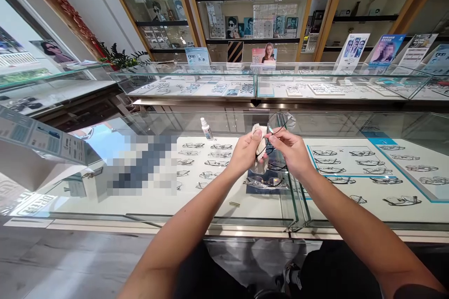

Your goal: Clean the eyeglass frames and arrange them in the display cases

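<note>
glass display cases (210, 209) fill the shop, and above the nearest we hold the glasses (277, 124), our right hand (290, 147) pinched on them and our left hand (245, 152) closed on a pale cloth (259, 167) against one side. if we squeeze or twist unevenly they could bend, and a loosened pinch could drop them onto the case below.

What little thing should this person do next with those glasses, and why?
Probably rub the pale cloth gently over the lens beside it. The left hand has the cloth bunched against one side of the glasses, and the right hand pinches the frame, so it seems steady enough for a light wipe.
</note>
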`<state>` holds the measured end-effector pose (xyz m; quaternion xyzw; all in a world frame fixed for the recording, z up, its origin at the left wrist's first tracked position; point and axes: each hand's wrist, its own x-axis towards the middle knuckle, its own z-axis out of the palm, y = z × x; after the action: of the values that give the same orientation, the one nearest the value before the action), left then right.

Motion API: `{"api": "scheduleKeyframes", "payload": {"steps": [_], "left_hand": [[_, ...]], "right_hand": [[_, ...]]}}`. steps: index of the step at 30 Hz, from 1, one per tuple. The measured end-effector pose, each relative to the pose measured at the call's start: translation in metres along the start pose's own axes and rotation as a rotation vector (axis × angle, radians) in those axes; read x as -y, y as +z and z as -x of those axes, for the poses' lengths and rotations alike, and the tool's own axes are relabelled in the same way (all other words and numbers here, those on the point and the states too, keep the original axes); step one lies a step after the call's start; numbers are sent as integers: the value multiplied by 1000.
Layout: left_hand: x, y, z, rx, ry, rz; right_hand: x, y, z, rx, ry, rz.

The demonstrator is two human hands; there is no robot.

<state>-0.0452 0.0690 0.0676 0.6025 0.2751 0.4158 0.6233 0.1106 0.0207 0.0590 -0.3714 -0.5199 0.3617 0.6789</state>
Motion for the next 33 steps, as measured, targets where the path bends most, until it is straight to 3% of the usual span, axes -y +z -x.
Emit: {"api": "scheduleKeyframes", "payload": {"steps": [3, 5, 11, 16, 20, 24, 28, 30, 33], "left_hand": [[-3, -9, -5, 0, 44, 36], [-6, -21, -12, -68, 114, 63], [-13, -73, -37, -470, 227, 107], [-7, -104, -46, -576, 362, -457], [9, -110, -51, -592, 384, -688], [26, -113, -58, -556, 282, -942], [38, -117, -62, -481, 242, -1015], [38, -114, -61, -452, 331, -1041], [32, -100, -55, -471, 590, -1056]], "right_hand": [[6, -6, -3, -51, -14, -27], [11, -14, -8, -106, -2, -98], [22, -36, -20, -160, 40, -227], [18, -40, -23, -105, 32, -219], [13, -42, -25, -88, 43, -226], [13, -43, -27, -89, 62, -221], [14, -44, -27, -74, 59, -195], [14, -45, -27, -62, 48, -161], [15, -45, -27, -28, 29, -87]]}}
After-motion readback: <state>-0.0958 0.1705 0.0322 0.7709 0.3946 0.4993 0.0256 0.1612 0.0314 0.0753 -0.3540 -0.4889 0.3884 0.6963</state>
